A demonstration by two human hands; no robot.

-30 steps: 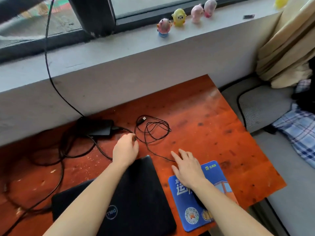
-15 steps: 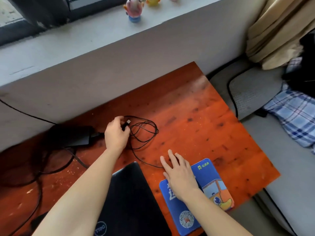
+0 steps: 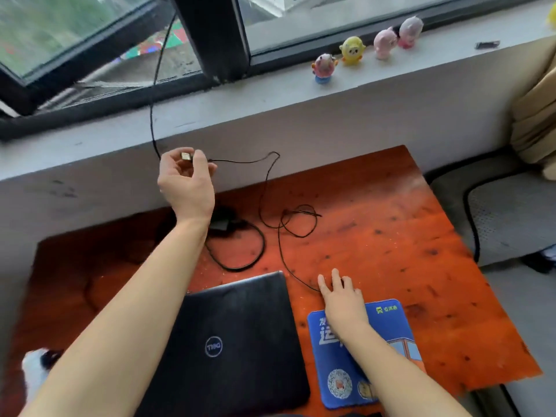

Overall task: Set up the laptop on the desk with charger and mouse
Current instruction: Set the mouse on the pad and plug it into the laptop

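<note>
- The left hand [image 3: 186, 188] is hanging in the air above the far side of the desk [image 3: 391, 236], palm turned toward the camera, its thumb and fingers pinching a USB plug [image 3: 186, 155] whose metal end is pointing left.
- A thin black cable [image 3: 264, 188] is running from that plug to the right, dropping to the desk, looping there and trailing toward the right hand [image 3: 341, 299]; whether it is touching those fingers cannot be told.
- The right hand is lying flat and open, fingers spread on the wood, its heel and wrist resting over the near-left part of a blue mouse pad [image 3: 388, 332]; it is holding nothing.
- The mouse pad is showing white Chinese characters, a small yellow logo with green-yellow text at its far right corner and a round QR-style mark near its near edge; the characters are too blurred to read.
- A closed black laptop [image 3: 240, 341] is lying between the two forearms, just left of the mouse pad, its lid bearing the round "DELL" badge, seen upside down.
- A black charger brick [image 3: 221, 222] is sitting on the desk just below and right of the left wrist, a thicker black cord [image 3: 240, 260] curling from it toward the laptop.
- Another dark cable [image 3: 153, 94] is rising behind the left hand to the window [image 3: 90, 40].
- Four small toy figures [image 3: 352, 51] are standing on the sill, well beyond the right hand.
</note>
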